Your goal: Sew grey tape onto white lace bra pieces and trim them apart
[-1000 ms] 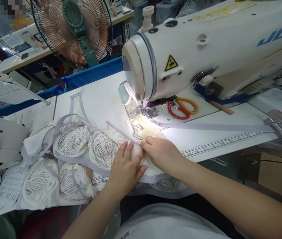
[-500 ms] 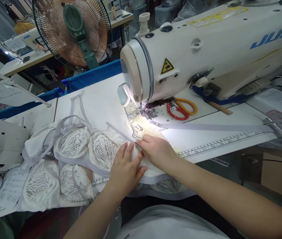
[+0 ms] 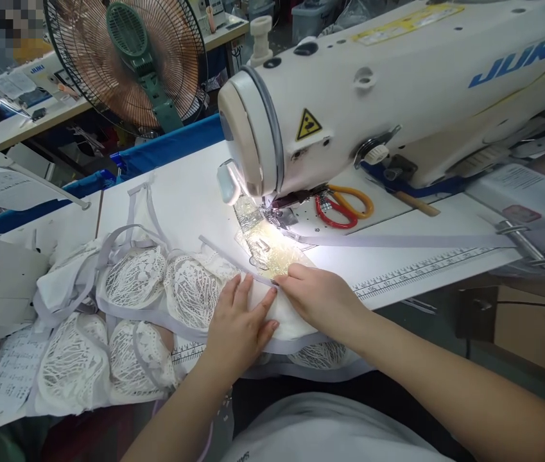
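- White lace garment [image 3: 195, 292], quantity 1 in handling: lies on the table [image 3: 180, 199] directly under the fingers of both hands and extends to their left.
- Hands, quantity 2. Left hand [image 3: 238, 321]: fingers parted and laid flat on the garment, gripping nothing visible. Right hand [image 3: 323, 298]: thumb and forefinger pinched together on the garment's edge, just beside the left fingertips. One small dark tip shows at this pinch; it is too small to identify.
- Lace cups [image 3: 136, 276], 5 visible: 2 to the left of the left fingers, 2 lower, left of the left wrist, and 1 partly covered, on the near side of the right fingers. The number of garments in the pile cannot be told.
- Sewing machine [image 3: 373, 115], 1 at this station: beyond the fingers, its lit needle area near the right fingertips.
- Scissors [image 3: 344, 225], 1 pair, with 1 red and 1 orange handle loop: beyond the right fingers, under the machine arm.
- Lilac strip [image 3: 407, 241], 1: beyond the right fingers, running rightward to 1 metal bracket [image 3: 525, 242].
- Fan [image 3: 130, 42], 1: well apart from the fingers, past the table's far edge.
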Demonstrator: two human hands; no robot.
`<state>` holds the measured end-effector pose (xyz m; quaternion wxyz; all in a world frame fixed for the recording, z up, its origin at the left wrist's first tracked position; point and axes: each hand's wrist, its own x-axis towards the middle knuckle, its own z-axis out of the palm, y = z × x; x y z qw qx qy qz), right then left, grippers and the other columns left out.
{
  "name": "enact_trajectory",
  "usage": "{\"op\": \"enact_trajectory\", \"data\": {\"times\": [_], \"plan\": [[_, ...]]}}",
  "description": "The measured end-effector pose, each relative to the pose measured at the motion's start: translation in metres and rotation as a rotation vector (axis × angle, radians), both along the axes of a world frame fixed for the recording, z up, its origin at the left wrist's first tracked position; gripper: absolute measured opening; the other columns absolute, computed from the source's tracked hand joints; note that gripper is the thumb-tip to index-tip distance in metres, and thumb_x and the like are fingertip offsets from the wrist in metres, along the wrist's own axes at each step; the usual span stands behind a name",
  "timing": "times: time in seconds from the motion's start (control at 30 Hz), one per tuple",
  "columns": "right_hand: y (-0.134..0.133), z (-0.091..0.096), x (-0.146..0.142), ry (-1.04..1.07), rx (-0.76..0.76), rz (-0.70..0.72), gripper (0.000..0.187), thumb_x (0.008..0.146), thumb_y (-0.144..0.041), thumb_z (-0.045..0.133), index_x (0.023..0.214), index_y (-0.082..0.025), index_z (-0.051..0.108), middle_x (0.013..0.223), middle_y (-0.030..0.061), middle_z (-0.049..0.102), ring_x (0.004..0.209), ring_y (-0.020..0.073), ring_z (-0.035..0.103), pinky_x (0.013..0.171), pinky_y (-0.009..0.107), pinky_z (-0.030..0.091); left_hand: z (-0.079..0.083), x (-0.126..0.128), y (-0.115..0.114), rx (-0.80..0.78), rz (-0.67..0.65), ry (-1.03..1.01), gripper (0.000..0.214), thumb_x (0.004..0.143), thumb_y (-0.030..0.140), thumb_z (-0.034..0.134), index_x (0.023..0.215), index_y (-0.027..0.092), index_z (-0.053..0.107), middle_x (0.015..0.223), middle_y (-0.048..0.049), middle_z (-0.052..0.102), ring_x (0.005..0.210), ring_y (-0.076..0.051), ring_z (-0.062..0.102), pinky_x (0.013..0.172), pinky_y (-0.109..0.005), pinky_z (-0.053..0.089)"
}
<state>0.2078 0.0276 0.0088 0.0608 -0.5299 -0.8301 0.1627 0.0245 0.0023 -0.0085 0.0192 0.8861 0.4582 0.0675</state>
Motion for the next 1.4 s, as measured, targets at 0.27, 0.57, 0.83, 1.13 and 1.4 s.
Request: {"op": "enact_trajectory", "data": {"times": [0.27, 0.57, 0.83, 1.13, 1.4], "plan": [[-0.005, -0.001, 0.006, -0.036, -0.005, 0.034, 0.020, 0.080, -0.008, 0.045, 0.084, -0.017, 0.062, 0.077, 0.0050, 0.058, 0.065, 0.0169, 0.051, 0.050, 0.028, 0.024, 0.000, 0.001, 0.000, 0.006, -0.002, 0.024, 0.045, 0.084, 0.039, 0.051, 0.128, 0.027, 0.049, 0.133, -0.0128, 0.038, 0.123, -0.036, 0.032, 0.097, -0.054, 0.037], [-0.039, 0.005, 0.038, 0.233, -0.116, -0.206, 0.021, 0.089, -0.022, 0.033, 0.071, -0.021, 0.045, 0.064, 0.0005, 0.053, 0.054, 0.0148, 0.049, 0.048, 0.026, 0.030, 0.005, 0.008, -0.005, 0.033, 0.010, 0.024, 0.038, 0.085, 0.032, 0.051, 0.121, 0.021, 0.054, 0.132, -0.0166, 0.041, 0.123, -0.037, 0.035, 0.097, -0.058, 0.035], [-0.035, -0.014, 0.035, 0.266, -0.029, -0.187, 0.020, 0.087, -0.020, 0.035, 0.077, -0.018, 0.052, 0.079, 0.0063, 0.057, 0.069, 0.0172, 0.054, 0.057, 0.027, 0.036, -0.005, 0.043, -0.028, -0.011, 0.001, -0.067, 0.049, 0.082, 0.034, 0.056, 0.127, 0.016, 0.049, 0.128, -0.0205, 0.040, 0.122, -0.037, 0.037, 0.094, -0.053, 0.041], [-0.014, -0.016, 0.013, 0.089, 0.048, -0.046, 0.018, 0.084, -0.017, 0.044, 0.087, -0.019, 0.062, 0.075, 0.0029, 0.056, 0.065, 0.0148, 0.048, 0.049, 0.026, 0.020, -0.007, 0.039, -0.025, -0.013, -0.030, -0.051, 0.045, 0.075, 0.038, 0.065, 0.115, 0.019, 0.058, 0.129, -0.0194, 0.039, 0.123, -0.039, 0.035, 0.097, -0.053, 0.040], [-0.017, -0.007, 0.026, 0.003, 0.040, 0.074, 0.015, 0.082, -0.012, 0.047, 0.086, -0.017, 0.061, 0.076, 0.0041, 0.057, 0.069, 0.0162, 0.049, 0.051, 0.027, 0.020, -0.008, 0.040, -0.025, 0.011, -0.027, -0.036, 0.050, 0.075, 0.038, 0.065, 0.120, 0.021, 0.055, 0.128, -0.0186, 0.035, 0.121, -0.038, 0.036, 0.096, -0.052, 0.040]]}}
